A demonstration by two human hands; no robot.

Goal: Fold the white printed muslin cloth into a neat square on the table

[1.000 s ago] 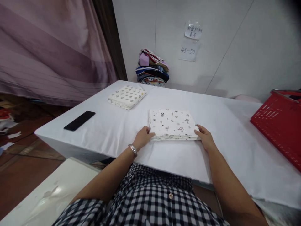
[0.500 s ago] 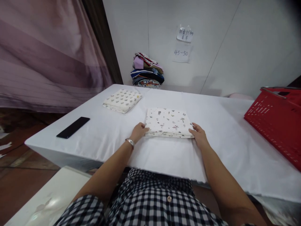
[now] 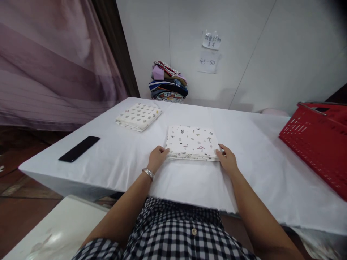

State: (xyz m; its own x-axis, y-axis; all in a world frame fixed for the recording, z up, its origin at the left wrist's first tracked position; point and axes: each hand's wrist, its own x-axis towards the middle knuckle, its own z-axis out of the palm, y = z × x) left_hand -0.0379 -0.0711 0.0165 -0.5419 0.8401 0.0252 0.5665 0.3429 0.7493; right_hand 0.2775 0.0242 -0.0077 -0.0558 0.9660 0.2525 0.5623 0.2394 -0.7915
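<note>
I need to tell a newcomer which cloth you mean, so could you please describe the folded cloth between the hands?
On the white table, it is the folded cloth near the front edge, between the left hand and right hand. Its print is sparse and small with pink marks, unlike the other folded cloth far left, patterned with grey shapes.

Soft even indoor light, faint shadows, wide-angle edge warp, corners perhaps vignetted

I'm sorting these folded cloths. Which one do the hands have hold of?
The near folded cloth, printed with small scattered figures: left hand and right hand touch its front corners. The other cloth lies untouched, farther left.
</note>
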